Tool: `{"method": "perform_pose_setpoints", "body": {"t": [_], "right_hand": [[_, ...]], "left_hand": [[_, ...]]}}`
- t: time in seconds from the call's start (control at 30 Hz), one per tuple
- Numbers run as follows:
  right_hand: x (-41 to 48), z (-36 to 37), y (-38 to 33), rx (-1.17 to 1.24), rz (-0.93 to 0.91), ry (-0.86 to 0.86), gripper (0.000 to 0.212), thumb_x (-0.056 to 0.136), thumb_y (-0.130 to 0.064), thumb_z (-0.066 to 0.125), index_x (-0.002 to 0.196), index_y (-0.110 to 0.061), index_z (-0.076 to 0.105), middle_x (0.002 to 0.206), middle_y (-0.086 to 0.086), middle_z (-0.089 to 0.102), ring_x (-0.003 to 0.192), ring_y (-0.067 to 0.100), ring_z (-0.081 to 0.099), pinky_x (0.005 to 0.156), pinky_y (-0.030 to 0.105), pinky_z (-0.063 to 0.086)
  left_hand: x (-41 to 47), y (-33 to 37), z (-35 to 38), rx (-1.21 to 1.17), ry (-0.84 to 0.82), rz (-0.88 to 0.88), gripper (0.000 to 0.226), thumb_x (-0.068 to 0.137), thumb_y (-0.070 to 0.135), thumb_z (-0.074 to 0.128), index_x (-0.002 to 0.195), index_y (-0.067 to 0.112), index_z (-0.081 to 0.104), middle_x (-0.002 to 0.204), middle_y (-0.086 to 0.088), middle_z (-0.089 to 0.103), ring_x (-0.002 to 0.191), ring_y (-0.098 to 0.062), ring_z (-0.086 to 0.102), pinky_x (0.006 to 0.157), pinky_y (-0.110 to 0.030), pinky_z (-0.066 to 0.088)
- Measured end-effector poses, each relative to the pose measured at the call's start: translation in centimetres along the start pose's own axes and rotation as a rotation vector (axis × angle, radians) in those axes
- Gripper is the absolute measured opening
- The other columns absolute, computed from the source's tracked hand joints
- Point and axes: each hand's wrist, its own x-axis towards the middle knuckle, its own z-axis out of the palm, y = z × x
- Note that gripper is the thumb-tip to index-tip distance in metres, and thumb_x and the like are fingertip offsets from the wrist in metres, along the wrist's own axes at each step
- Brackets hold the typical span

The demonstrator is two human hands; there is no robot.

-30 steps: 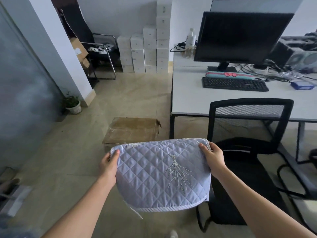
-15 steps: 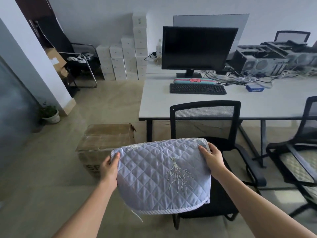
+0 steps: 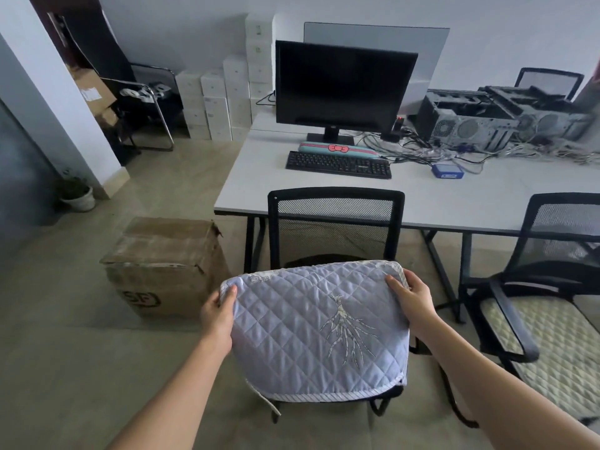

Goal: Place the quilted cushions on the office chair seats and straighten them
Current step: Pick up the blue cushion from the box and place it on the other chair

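Observation:
A pale blue quilted cushion [image 3: 311, 332] with a white branch pattern is held flat over the seat of a black mesh-back office chair [image 3: 336, 219], covering most of the seat. My left hand [image 3: 218, 315] grips its left edge and my right hand [image 3: 410, 298] grips its far right corner. A second black office chair [image 3: 565, 228] stands to the right, with a cream quilted cushion [image 3: 552, 345] lying on its seat.
A white desk [image 3: 438, 203] behind the chairs carries a monitor [image 3: 341, 89], keyboard [image 3: 339, 164], computer cases [image 3: 480, 121] and cables. A cardboard box [image 3: 162, 264] sits on the floor left of the chair. White boxes [image 3: 227, 92] are stacked at the wall.
The view has swung left-to-right and closer, so the chair now sits straight ahead. The cushion, still held in both hands, has come over the chair seat.

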Motion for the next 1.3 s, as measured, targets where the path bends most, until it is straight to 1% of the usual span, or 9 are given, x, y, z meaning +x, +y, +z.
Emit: {"method": "perform_pose_setpoints", "body": {"t": [0.1,0.3,0.4,0.47,0.57,0.73,0.93,1.07,1.3], "right_hand": [[0.9,-2.3,0.8,-0.004,0.022,0.004,0.015,0.088,-0.016,0.06,0.104,-0.016,0.059,0.086,-0.007,0.063,0.074,0.005,0.059,0.053,0.01,0.049],[3.4,-5.5,3.1,-0.025,0.06,0.025,0.019,0.088,-0.017,0.061,0.107,-0.015,0.06,0.089,-0.002,0.065,0.077,0.009,0.061,0.067,0.021,0.051],[4.8,-6.5,4.1,-0.044,0.072,0.03,0.021,0.088,-0.019,0.061,0.108,-0.014,0.061,0.09,-0.001,0.066,0.079,0.01,0.062,0.068,0.023,0.05],[5.9,-6.9,4.8,-0.055,0.078,0.035,0.019,0.088,-0.019,0.062,0.107,-0.016,0.061,0.089,-0.002,0.066,0.078,0.011,0.062,0.067,0.024,0.05],[7.5,-7.1,5.9,-0.089,0.089,0.043,0.016,0.088,-0.018,0.062,0.103,-0.017,0.061,0.088,-0.001,0.066,0.076,0.013,0.062,0.073,0.029,0.052],[10.2,-6.9,8.3,-0.169,0.099,0.014,0.017,0.089,-0.018,0.06,0.105,-0.017,0.059,0.088,-0.001,0.065,0.075,0.008,0.06,0.068,0.023,0.049],[12.9,-5.9,11.6,-0.249,0.136,-0.056,0.027,0.089,-0.022,0.059,0.115,-0.016,0.054,0.098,0.003,0.064,0.083,0.016,0.061,0.073,0.029,0.05],[14.3,-5.0,13.4,-0.261,0.151,-0.117,0.023,0.091,-0.022,0.055,0.113,-0.019,0.049,0.104,0.007,0.063,0.083,0.015,0.06,0.071,0.027,0.05],[16.8,-3.9,16.6,-0.347,0.098,-0.176,0.04,0.093,-0.028,0.051,0.13,-0.017,0.041,0.114,0.004,0.058,0.098,0.02,0.058,0.079,0.031,0.044]], "left_hand": [[-0.9,-1.2,2.4,0.01,-0.002,0.003,0.016,0.086,0.028,0.063,0.091,0.013,0.065,0.082,-0.005,0.065,0.088,-0.027,0.062,0.084,-0.042,0.051],[-1.6,-3.4,6.4,-0.007,-0.034,-0.023,0.01,0.088,0.023,0.06,0.09,0.014,0.064,0.077,0.001,0.062,0.072,-0.016,0.059,0.064,-0.027,0.047],[-0.9,-4.7,8.0,0.017,-0.05,-0.042,0.009,0.088,0.024,0.061,0.079,0.022,0.064,0.079,0.001,0.064,0.08,-0.022,0.061,0.077,-0.035,0.052],[-0.2,-5.6,9.0,0.029,-0.058,-0.063,0.009,0.088,0.026,0.061,0.083,0.019,0.065,0.08,0.001,0.064,0.084,-0.023,0.061,0.083,-0.039,0.05],[1.1,-7.0,10.1,0.063,-0.07,-0.1,0.018,0.087,0.031,0.061,0.096,0.015,0.065,0.086,-0.002,0.065,0.087,-0.025,0.062,0.082,-0.038,0.05],[3.5,-9.4,11.3,0.119,-0.059,-0.158,0.01,0.086,0.036,0.062,0.081,0.028,0.064,0.092,-0.005,0.068,0.091,-0.028,0.064,0.085,-0.044,0.053],[6.0,-12.5,11.4,0.156,-0.038,-0.206,0.023,0.083,0.041,0.062,0.096,0.022,0.067,0.103,-0.009,0.069,0.096,-0.029,0.065,0.089,-0.049,0.052],[6.8,-14.2,11.1,0.173,0.002,-0.219,0.033,0.083,0.043,0.063,0.105,0.019,0.067,0.108,-0.01,0.068,0.101,-0.031,0.064,0.091,-0.051,0.051],[7.6,-17.0,11.7,0.135,0.068,-0.162,0.033,0.089,0.036,0.057,0.115,0.015,0.061,0.105,-0.004,0.062,0.102,-0.025,0.059,0.091,-0.041,0.048]]}}
